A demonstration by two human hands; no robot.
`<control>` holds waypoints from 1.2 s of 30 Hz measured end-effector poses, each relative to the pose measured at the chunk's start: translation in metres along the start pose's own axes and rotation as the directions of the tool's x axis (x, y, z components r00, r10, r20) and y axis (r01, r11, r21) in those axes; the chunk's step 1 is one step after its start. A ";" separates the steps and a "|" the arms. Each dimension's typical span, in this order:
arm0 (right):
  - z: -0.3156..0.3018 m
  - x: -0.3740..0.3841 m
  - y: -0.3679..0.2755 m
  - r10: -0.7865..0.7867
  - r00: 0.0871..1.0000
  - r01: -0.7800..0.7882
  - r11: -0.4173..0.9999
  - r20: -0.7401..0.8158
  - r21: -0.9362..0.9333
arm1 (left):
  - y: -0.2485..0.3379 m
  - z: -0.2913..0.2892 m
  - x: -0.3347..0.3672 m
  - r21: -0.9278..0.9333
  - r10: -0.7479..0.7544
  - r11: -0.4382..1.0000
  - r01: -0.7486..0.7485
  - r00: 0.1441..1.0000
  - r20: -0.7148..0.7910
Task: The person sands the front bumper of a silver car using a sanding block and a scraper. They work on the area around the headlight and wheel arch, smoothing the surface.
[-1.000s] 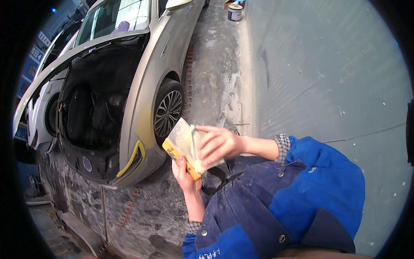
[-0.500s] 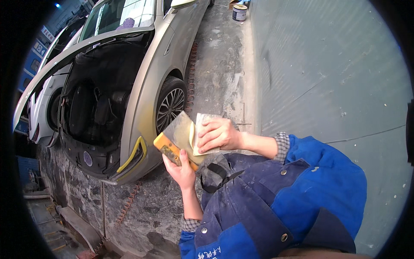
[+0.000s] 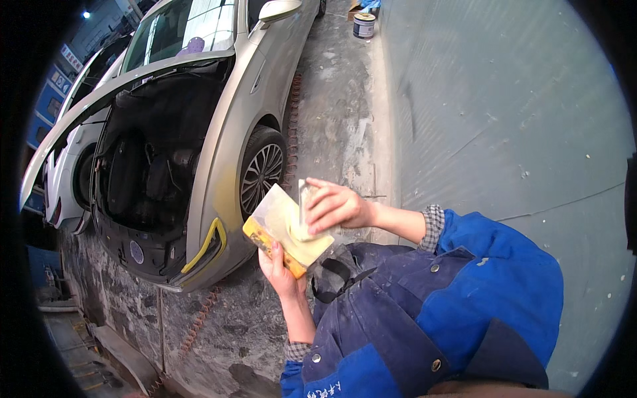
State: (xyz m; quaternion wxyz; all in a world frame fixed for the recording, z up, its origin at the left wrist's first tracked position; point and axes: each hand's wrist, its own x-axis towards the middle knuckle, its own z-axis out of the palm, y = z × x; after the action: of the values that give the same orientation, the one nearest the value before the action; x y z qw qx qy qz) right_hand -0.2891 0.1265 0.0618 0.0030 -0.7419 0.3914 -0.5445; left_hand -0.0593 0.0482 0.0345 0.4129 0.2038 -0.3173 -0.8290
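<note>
My left hand (image 3: 284, 277) grips a wide putty knife by its yellow handle (image 3: 255, 233), with the thumb on top. Its pale blade (image 3: 272, 204) is turned up and bears a smear of cream-yellow putty (image 3: 306, 249). In my right hand (image 3: 340, 208) is a smaller flat spreader (image 3: 304, 199), pinched between fingers and thumb. The spreader stands tilted nearly on edge, its lower end against the putty on the blade. Just beyond my hands is a beige car (image 3: 213, 159) with a yellowish patch (image 3: 227, 189) on its front fender.
The car's engine bay (image 3: 159, 132) lies open, and yellow edging (image 3: 202, 247) lines the headlight. A front wheel (image 3: 263, 171) stands close by. Coiled hose (image 3: 200, 320) runs over the stained floor. A grey wall-like surface (image 3: 504, 132) rises on the right, with a tin (image 3: 363, 26) farther off.
The wide putty knife has turned so that more of its putty-smeared face shows. My right hand has tipped the spreader from broadside to nearly edge-on.
</note>
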 end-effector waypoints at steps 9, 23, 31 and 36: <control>-0.003 0.000 -0.007 0.043 0.995 -0.013 0.953 0.092 -0.301 | 0.013 0.010 -0.003 0.595 0.174 0.791 -0.139 0.985 -0.001; 0.013 -0.009 -0.019 -0.100 0.969 0.113 0.992 0.228 -0.047 | 0.006 -0.030 -0.001 0.247 0.048 0.969 -0.010 0.988 -0.148; 0.006 -0.008 0.025 0.002 0.998 0.001 0.998 0.058 -0.056 | 0.007 -0.015 -0.007 0.016 -0.029 0.999 0.031 0.996 -0.082; -0.016 0.007 0.025 0.035 0.999 -0.025 0.936 0.024 -0.351 | 0.007 -0.018 -0.010 0.190 0.039 0.982 -0.017 0.993 -0.115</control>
State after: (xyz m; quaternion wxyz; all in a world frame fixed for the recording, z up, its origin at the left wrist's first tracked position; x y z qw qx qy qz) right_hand -0.3157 0.1117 0.0634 -0.1153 -0.7325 0.4934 -0.4547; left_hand -0.0387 0.0465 0.0276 0.4214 0.2863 -0.3722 -0.7758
